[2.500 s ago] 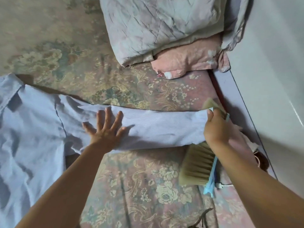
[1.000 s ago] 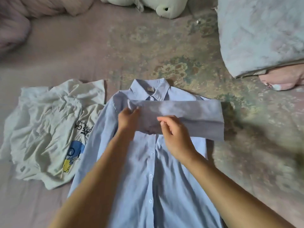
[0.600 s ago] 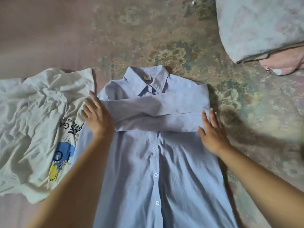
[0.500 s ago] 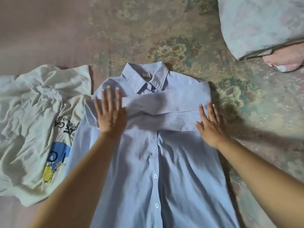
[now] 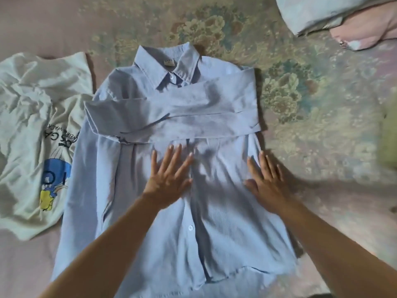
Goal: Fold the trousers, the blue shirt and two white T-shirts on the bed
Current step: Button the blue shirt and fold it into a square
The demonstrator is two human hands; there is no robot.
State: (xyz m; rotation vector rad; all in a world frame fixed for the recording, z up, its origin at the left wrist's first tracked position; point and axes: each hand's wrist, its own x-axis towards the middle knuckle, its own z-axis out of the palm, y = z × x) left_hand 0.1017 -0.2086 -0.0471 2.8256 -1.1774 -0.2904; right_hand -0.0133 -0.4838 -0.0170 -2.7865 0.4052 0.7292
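Note:
The blue shirt [image 5: 178, 211] lies front-up on the bed, collar away from me, with one sleeve folded straight across its chest. My left hand [image 5: 169, 175] lies flat with spread fingers on the shirt's front, just below the folded sleeve. My right hand [image 5: 265, 181] presses flat on the shirt's right edge. A crumpled white T-shirt [image 5: 36, 134] with a blue and yellow cartoon print lies to the left, its edge under the blue shirt. The trousers and a second white T-shirt are not in view.
The bed [image 5: 322, 117] has a flowered sheet. A pale blue pillow [image 5: 322, 11] and a pink one [image 5: 369, 33] lie at the top right corner. Something green and blurred [image 5: 390, 134] sits at the right edge.
The right sleeve was drawn in and laid across the chest. Both hands have since slid down from the sleeve's ends onto the shirt's body, the left toward the middle.

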